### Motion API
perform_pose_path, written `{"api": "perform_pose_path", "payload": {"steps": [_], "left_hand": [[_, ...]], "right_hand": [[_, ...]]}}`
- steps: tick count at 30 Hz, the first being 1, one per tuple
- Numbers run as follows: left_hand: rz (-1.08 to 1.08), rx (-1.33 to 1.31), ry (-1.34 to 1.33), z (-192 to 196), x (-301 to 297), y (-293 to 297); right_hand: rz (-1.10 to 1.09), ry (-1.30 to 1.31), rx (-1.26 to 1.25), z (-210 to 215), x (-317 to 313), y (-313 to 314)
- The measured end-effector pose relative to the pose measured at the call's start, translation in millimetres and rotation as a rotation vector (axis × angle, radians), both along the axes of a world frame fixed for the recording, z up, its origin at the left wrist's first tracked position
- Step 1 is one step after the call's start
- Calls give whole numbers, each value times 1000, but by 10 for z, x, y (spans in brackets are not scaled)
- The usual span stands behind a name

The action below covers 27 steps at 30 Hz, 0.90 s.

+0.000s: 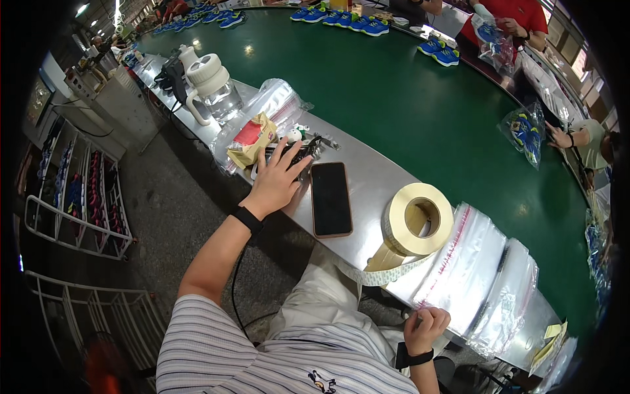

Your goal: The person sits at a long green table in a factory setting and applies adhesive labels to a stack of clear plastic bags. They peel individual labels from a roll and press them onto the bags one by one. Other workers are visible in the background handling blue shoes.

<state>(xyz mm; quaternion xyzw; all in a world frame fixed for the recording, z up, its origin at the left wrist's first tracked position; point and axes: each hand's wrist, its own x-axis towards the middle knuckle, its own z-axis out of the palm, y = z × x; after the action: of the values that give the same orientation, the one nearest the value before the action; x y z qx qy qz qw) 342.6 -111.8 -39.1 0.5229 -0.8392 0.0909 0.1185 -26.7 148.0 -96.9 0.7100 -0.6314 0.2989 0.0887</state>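
Observation:
My left hand (277,182) reaches over a small heap of dark odds and ends (314,147) on the metal ledge, its fingers spread. Beside those fingers are a small white round object (294,135) and a tan paper packet with a red patch (252,140). Just right of the hand lies a dark-screened phone (331,200). My right hand (426,326) is curled closed at the ledge's near edge, next to a stack of clear plastic bags (459,276); what it holds, if anything, is hidden. Between the hands sits a roll of cream label tape (397,220), its strip trailing off the edge.
A green conveyor belt (394,111) curves beyond the ledge, carrying blue shoes (354,23) and a bagged pair (525,134). Co-workers stand along its far side. At left are a clear jug (215,88), more bags (275,102) and a shoe rack (82,190).

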Motion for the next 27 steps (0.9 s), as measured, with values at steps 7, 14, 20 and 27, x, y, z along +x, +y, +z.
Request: {"api": "perform_pose_path", "payload": {"steps": [7,14,20,27], "left_hand": [[-332,103,500,178,-650,823],[-347,616,459,-9,-1444,1299],[-212,1542,1245,141,-1656,1312],[31,1655,1564,233,-1931,1300]], "right_hand": [[-3,-41,45,110,6,-22],[102,-187,13,521,171,10],[230,-1185,684,560,492,-54],[492,-1629,981,592,332,14]]}}
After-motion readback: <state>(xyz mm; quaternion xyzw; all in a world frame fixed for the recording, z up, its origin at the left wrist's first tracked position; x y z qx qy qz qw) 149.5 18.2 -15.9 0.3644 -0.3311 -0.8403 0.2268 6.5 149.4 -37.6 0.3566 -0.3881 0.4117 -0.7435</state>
